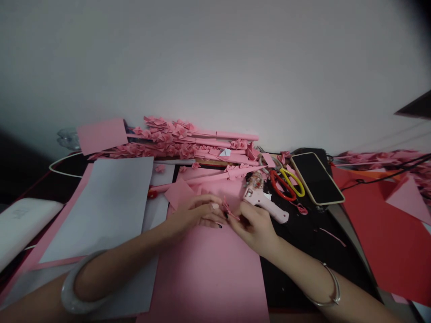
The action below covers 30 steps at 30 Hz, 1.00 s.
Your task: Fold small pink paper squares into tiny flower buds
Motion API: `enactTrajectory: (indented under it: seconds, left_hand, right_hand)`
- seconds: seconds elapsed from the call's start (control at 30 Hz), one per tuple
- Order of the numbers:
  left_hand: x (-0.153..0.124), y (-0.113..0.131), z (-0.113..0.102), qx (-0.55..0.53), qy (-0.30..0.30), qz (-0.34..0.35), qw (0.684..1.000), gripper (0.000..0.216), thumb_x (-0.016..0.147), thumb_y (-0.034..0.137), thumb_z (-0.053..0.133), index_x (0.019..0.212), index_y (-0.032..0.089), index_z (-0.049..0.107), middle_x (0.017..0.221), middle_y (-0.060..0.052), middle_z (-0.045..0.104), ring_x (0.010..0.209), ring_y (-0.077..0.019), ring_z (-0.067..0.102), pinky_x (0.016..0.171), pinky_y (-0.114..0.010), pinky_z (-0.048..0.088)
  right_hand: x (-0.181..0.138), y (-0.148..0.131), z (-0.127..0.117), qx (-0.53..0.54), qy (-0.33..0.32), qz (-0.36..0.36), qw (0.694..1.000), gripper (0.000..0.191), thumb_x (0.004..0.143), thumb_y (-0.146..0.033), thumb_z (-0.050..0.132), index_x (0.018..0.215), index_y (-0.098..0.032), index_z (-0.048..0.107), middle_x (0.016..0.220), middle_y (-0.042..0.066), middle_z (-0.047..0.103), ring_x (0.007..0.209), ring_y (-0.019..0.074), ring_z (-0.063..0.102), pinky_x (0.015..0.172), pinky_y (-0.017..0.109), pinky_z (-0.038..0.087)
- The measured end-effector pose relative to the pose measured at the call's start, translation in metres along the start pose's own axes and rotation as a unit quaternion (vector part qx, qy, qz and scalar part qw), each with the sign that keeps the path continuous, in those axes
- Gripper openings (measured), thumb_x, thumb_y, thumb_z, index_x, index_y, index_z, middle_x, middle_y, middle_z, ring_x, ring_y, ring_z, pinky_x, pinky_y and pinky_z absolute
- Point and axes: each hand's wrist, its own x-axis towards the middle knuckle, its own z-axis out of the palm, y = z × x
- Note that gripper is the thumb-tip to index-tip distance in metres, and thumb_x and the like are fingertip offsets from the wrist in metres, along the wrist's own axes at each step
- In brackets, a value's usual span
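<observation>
My left hand and my right hand meet over a large pink paper sheet. Between their fingertips they pinch a small folded pink paper piece. Both hands have their fingers closed on it. A white bangle sits on my left wrist and a thin silver one on my right. A pink glue gun lies just behind my right hand.
Folded pink paper flowers and strips are piled along the wall. Red-handled scissors, yellow-handled scissors and a phone lie at right. A white sheet is at left, red paper at far right, a white device at far left.
</observation>
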Motion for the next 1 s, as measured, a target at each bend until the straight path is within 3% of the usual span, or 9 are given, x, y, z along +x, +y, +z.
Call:
enactTrajectory:
  seconds: [0.17, 0.37, 0.53, 0.6, 0.73, 0.87, 1.0]
  left_hand:
    - [-0.001, 0.002, 0.004, 0.039, 0.022, -0.01, 0.999, 0.026, 0.072, 0.036, 0.069, 0.087, 0.015, 0.062, 0.083, -0.003, 0.067, 0.079, -0.0172, 0.067, 0.076, -0.03, 0.052]
    - [0.001, -0.002, 0.004, 0.085, 0.025, 0.016, 0.996, 0.014, 0.074, 0.028, 0.066, 0.083, 0.018, 0.063, 0.078, 0.002, 0.063, 0.077, -0.0144, 0.063, 0.073, -0.026, 0.05]
    - [0.002, 0.0, 0.005, 0.092, 0.029, 0.013, 0.995, 0.012, 0.075, 0.028, 0.062, 0.083, 0.018, 0.062, 0.064, 0.004, 0.061, 0.069, -0.0143, 0.061, 0.068, -0.025, 0.048]
    - [0.002, 0.0, 0.005, 0.095, 0.037, 0.015, 0.995, 0.013, 0.075, 0.027, 0.063, 0.084, 0.018, 0.061, 0.063, 0.004, 0.061, 0.067, -0.0137, 0.061, 0.066, -0.024, 0.048]
    - [0.002, -0.003, 0.004, 0.094, 0.046, 0.016, 0.994, 0.016, 0.076, 0.03, 0.062, 0.085, 0.018, 0.057, 0.062, 0.004, 0.059, 0.061, -0.0122, 0.059, 0.066, -0.026, 0.05]
    - [0.002, -0.006, 0.003, 0.092, 0.018, 0.034, 0.995, 0.017, 0.077, 0.034, 0.062, 0.08, 0.018, 0.055, 0.062, 0.004, 0.058, 0.059, -0.0114, 0.058, 0.062, -0.024, 0.048]
    - [0.001, -0.003, 0.005, 0.126, 0.027, 0.042, 0.991, 0.016, 0.077, 0.033, 0.06, 0.078, 0.019, 0.053, 0.059, 0.005, 0.055, 0.055, -0.0102, 0.055, 0.056, -0.021, 0.044]
  right_hand:
    - [0.0, 0.001, 0.001, -0.09, -0.053, -0.075, 0.992, 0.022, 0.087, -0.012, 0.048, 0.065, -0.018, 0.048, 0.059, -0.002, 0.046, 0.051, 0.0107, 0.041, 0.049, 0.023, 0.033]
    - [0.002, -0.004, -0.002, -0.182, -0.059, -0.132, 0.973, 0.026, 0.092, -0.017, 0.045, 0.068, -0.016, 0.056, 0.059, 0.001, 0.053, 0.051, 0.0123, 0.046, 0.05, 0.025, 0.037]
    - [0.002, -0.004, -0.002, -0.094, -0.054, -0.104, 0.989, 0.008, 0.09, -0.02, 0.053, 0.091, -0.015, 0.058, 0.08, 0.006, 0.063, 0.072, 0.016, 0.058, 0.063, 0.026, 0.046]
    - [0.002, -0.003, -0.002, -0.06, -0.049, -0.094, 0.993, 0.009, 0.089, -0.021, 0.056, 0.097, -0.016, 0.057, 0.088, 0.007, 0.064, 0.08, 0.0175, 0.06, 0.069, 0.028, 0.048]
    - [0.003, -0.004, -0.003, -0.04, -0.064, -0.087, 0.993, 0.01, 0.088, -0.023, 0.057, 0.097, -0.019, 0.056, 0.089, 0.007, 0.063, 0.081, 0.0181, 0.059, 0.07, 0.029, 0.049]
    - [0.002, -0.008, -0.002, -0.043, -0.085, -0.103, 0.99, 0.012, 0.089, -0.025, 0.056, 0.099, -0.019, 0.057, 0.092, 0.007, 0.064, 0.082, 0.0184, 0.059, 0.068, 0.03, 0.049]
    - [0.0, -0.01, -0.001, -0.018, -0.087, -0.104, 0.991, 0.01, 0.091, -0.017, 0.052, 0.097, -0.018, 0.059, 0.093, 0.008, 0.064, 0.084, 0.0173, 0.059, 0.071, 0.029, 0.049]
